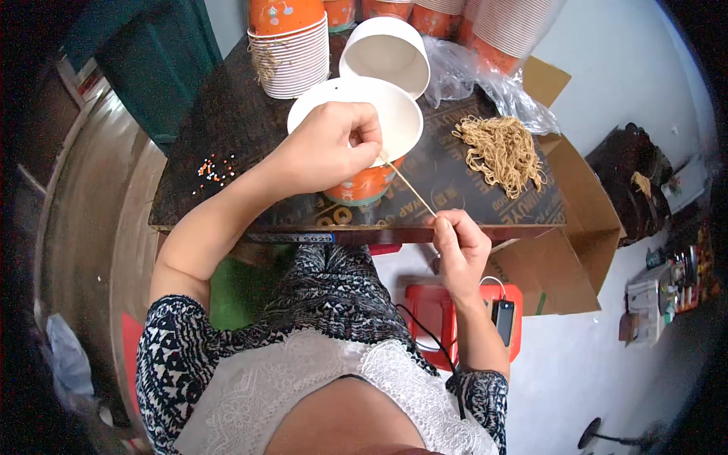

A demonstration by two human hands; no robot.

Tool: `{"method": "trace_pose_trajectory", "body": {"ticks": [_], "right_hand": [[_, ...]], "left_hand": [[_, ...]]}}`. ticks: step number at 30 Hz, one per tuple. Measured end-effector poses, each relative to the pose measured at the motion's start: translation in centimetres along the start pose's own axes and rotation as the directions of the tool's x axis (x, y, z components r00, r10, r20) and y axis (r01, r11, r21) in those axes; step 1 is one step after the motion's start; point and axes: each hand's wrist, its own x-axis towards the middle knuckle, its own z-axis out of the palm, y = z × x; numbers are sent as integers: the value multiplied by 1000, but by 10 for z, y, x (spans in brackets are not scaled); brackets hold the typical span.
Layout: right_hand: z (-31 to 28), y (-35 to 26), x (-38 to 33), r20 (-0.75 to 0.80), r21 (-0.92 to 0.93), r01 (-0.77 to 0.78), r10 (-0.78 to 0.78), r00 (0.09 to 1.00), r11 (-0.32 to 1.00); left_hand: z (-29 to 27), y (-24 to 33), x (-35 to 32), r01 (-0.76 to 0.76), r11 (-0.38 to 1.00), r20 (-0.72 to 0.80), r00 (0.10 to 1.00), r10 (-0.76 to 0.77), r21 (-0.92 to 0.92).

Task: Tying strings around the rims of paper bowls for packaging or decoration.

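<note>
A thin tan string (411,188) runs taut between my two hands. My left hand (337,145) pinches one end above the front rim of an orange paper bucket (356,187) with a white inside. Lower and to the right, near the table's front edge, my right hand (460,246) pinches the other end between thumb and fingers. Just behind the bucket, a white paper bucket (385,57) lies tipped with its mouth toward me. A loose heap of tan strings (502,154) rests on the table to the right.
Stacked paper buckets (290,61) stand at the back of the dark table (265,205), beside a clear plastic bag (485,80). Small coloured beads (214,172) lie scattered at the left. An open cardboard box (584,235) and a red stool (425,311) holding a phone (503,318) are below right.
</note>
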Motion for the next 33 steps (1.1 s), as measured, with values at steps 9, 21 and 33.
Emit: {"method": "trace_pose_trajectory", "body": {"ticks": [9,21,33], "right_hand": [[6,6,4,100,-82,-20,29,995,996],[-28,10,5,122,80,-227,217,969,971],[-9,-51,7,183,552,-257,186,965,793]], "left_hand": [[-12,-2,-11,-86,996,-51,995,85,-29],[-60,-43,-59,-110,800,-34,986,160,590],[41,-1,-11,-199,810,-248,888,387,552]]}}
